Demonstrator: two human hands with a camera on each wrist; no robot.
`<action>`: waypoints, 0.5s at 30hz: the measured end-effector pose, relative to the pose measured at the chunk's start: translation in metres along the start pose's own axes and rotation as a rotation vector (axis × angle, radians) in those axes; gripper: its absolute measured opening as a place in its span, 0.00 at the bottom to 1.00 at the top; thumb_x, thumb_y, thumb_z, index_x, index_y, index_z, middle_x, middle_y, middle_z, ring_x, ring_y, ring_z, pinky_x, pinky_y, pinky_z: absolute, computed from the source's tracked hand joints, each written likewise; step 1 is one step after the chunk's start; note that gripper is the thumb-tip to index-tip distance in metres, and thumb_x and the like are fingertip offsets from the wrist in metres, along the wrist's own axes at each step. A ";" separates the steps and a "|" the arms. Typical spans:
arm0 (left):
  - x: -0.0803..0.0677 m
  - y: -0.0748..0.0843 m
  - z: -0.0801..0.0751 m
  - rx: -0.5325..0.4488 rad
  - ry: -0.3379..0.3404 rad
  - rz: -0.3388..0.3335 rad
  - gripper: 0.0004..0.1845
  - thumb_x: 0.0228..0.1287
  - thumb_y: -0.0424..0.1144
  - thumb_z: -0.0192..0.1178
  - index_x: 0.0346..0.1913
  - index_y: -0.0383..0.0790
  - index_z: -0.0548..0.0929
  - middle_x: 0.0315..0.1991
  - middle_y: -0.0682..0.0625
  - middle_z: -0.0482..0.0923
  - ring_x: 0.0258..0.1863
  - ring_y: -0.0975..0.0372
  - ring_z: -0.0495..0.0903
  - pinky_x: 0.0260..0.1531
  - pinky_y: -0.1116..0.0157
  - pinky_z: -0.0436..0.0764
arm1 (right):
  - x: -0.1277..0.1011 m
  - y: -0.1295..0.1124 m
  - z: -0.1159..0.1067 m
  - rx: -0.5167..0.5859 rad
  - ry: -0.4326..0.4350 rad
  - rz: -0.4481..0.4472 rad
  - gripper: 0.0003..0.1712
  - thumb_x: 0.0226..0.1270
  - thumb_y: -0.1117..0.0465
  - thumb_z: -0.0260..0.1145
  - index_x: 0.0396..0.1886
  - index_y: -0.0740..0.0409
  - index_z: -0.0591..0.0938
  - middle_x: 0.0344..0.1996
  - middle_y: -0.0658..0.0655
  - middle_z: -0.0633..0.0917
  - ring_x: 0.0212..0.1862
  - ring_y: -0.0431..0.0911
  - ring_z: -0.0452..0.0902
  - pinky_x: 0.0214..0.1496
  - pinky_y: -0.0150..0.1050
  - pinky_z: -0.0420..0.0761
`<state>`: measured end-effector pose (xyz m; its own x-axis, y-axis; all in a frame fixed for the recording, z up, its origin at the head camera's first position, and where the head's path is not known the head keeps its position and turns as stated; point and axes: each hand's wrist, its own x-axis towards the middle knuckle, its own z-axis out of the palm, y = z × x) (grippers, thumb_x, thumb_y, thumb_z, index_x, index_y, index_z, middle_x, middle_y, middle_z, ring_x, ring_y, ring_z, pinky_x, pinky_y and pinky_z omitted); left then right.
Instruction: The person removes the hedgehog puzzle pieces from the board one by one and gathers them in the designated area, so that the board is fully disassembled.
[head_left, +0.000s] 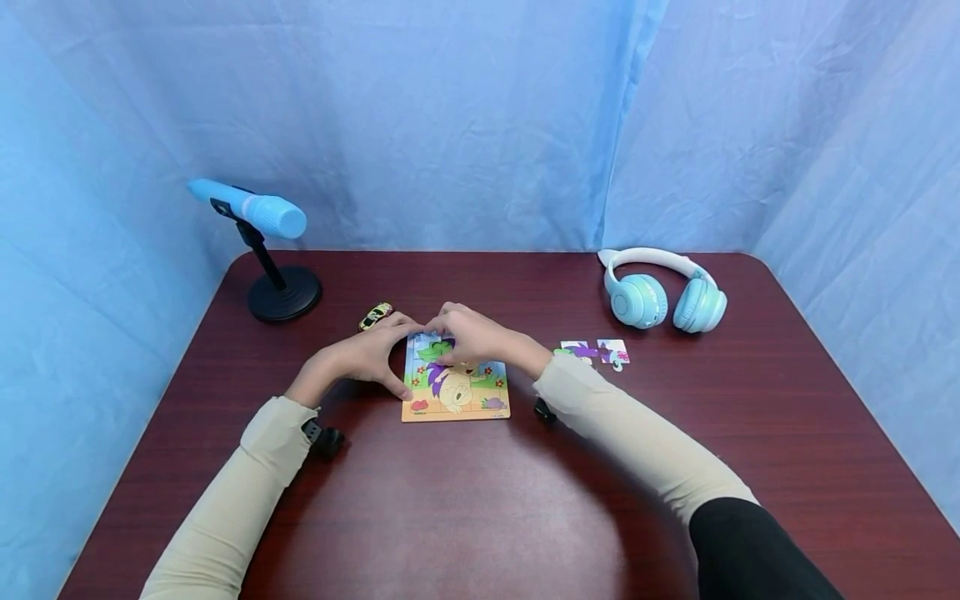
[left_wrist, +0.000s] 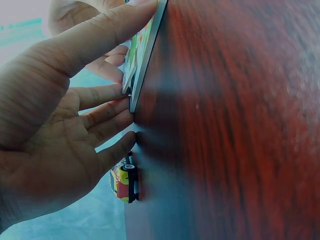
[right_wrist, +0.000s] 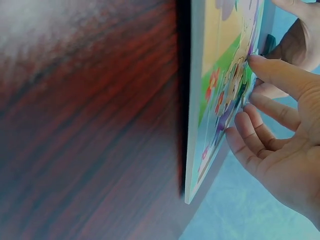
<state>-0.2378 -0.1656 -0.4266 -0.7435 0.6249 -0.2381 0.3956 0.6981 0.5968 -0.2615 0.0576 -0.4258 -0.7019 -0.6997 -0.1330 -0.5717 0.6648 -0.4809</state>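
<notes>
A cartoon jigsaw board [head_left: 480,406] lies on the table, a purple-haired figure printed on it. My left hand [head_left: 369,354] spans its left side. The thumb touches the near left edge, and the fairly straight fingers touch the far left corner. In the left wrist view a thin puzzle piece [left_wrist: 130,77] tilts up from the board by the left index fingertip. My right hand [head_left: 474,335] comes over the board's far part and pinches that piece between thumb and index; its fingers hide some of the picture. Two loose puzzle pieces [head_left: 577,351] lie to the right.
A small yellow and black toy car [head_left: 375,316] stands just beyond the left hand. Back left is a blue microphone [head_left: 273,215] on a black stand [head_left: 285,296]. White and mint headphones [head_left: 637,300] lie back right. Blue curtains [head_left: 450,125] surround the dark red table [head_left: 480,517].
</notes>
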 end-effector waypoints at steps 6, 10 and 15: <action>0.001 -0.001 0.000 0.006 0.008 0.021 0.55 0.48 0.48 0.82 0.77 0.35 0.63 0.67 0.40 0.64 0.67 0.49 0.65 0.69 0.45 0.69 | 0.000 -0.003 -0.001 -0.013 -0.011 0.021 0.32 0.65 0.57 0.75 0.67 0.61 0.78 0.52 0.58 0.76 0.53 0.48 0.71 0.56 0.41 0.77; 0.001 -0.003 0.001 0.013 0.011 0.033 0.55 0.48 0.49 0.82 0.76 0.35 0.63 0.67 0.40 0.65 0.66 0.49 0.65 0.69 0.45 0.70 | -0.001 -0.005 -0.002 -0.017 -0.013 0.023 0.32 0.65 0.57 0.75 0.67 0.62 0.79 0.52 0.59 0.76 0.53 0.48 0.70 0.57 0.42 0.76; 0.001 -0.004 0.001 0.003 0.008 0.030 0.56 0.48 0.49 0.81 0.77 0.35 0.63 0.66 0.40 0.64 0.65 0.49 0.65 0.68 0.46 0.71 | -0.003 -0.005 -0.001 -0.037 -0.012 0.028 0.31 0.66 0.56 0.74 0.67 0.59 0.78 0.54 0.58 0.76 0.52 0.48 0.70 0.56 0.42 0.77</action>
<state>-0.2399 -0.1674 -0.4303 -0.7358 0.6424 -0.2141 0.4191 0.6804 0.6011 -0.2568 0.0562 -0.4220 -0.7129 -0.6836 -0.1563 -0.5671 0.6931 -0.4449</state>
